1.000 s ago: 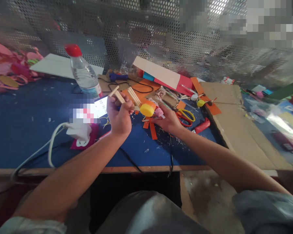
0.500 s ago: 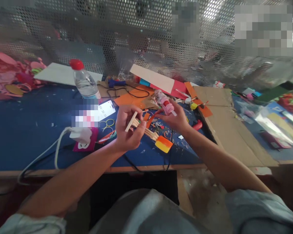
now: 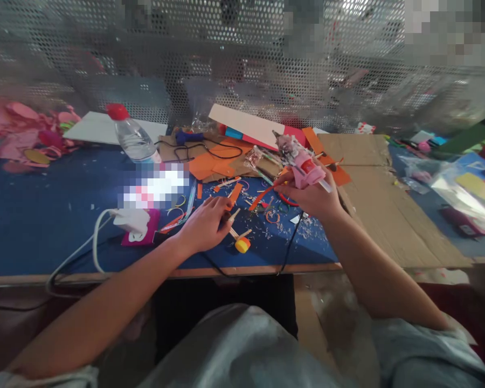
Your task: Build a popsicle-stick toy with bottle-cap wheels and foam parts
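Note:
My right hand [image 3: 317, 196] is closed around a pink hot glue gun [image 3: 307, 171]. Its dirty nozzle end points up and left, and a clear glue stick [image 3: 325, 185] pokes out of its back. A thin orange strip [image 3: 262, 197] sticks out from the fingertips of that same hand. Low over the table, my left hand [image 3: 208, 223] grips a small model of wooden sticks [image 3: 234, 234], mostly hidden behind the fingers. A yellow and orange block [image 3: 243, 246] sits at the model's near end. The two hands are apart.
Shavings [image 3: 277, 226] and orange pieces [image 3: 216, 156] litter the blue table. At left stand a water bottle [image 3: 135, 140] and a power socket with a white charger [image 3: 133, 222]. Cardboard [image 3: 392, 215] covers the right side. A perforated metal screen [image 3: 242, 59] rises behind.
My right hand has moved right with the glue gun, whose nozzle now tilts further up. My left hand has lowered and turned over, swinging the block on the stick model leftward.

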Tool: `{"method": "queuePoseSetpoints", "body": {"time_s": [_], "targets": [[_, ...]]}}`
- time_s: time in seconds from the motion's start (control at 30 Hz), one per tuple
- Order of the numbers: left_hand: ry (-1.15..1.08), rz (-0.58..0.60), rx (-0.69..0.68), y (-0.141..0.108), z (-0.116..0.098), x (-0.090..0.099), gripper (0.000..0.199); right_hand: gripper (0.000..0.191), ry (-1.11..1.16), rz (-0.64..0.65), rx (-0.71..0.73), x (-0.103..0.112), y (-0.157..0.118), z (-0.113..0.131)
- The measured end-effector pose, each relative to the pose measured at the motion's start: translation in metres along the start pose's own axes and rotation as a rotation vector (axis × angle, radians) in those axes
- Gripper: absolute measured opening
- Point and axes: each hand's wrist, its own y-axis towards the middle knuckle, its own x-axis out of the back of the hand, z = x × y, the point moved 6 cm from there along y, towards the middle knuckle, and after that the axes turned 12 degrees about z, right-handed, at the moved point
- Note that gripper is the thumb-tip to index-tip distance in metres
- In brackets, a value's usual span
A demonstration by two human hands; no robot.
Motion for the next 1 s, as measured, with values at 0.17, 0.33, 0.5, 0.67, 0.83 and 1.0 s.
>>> {"method": "queuePoseSetpoints", "body": {"time_s": [0.17, 0.33, 0.5, 0.67, 0.83, 1.0], "targets": [[0.055, 0.001, 0.085, 0.002, 0.016, 0.001, 0.049, 0.054, 0.044, 0.008, -0.025, 0.002, -0.001, -0.005], [0.071, 0.112, 0.083, -0.019, 0.013, 0.019, 0.088, 0.052, 0.019, 0.022, -0.03, 0.004, -0.006, 0.006], [0.032, -0.223, -0.029, -0.028, -0.03, 0.062, 0.05, 0.046, 0.016, 0.036, -0.037, 0.001, -0.01, 0.022], [0.132, -0.179, -0.084, 0.005, -0.069, 0.048, 0.036, 0.044, 0.028, 0.022, -0.06, -0.009, -0.012, 0.029], [0.069, -0.22, -0.178, 0.013, -0.079, 0.052, 0.023, 0.052, 0.095, 0.003, -0.086, -0.017, -0.014, 0.023], [0.003, -0.243, -0.197, 0.006, -0.074, 0.072, 0.029, 0.054, 0.09, -0.003, -0.128, -0.014, -0.01, 0.01]]}}
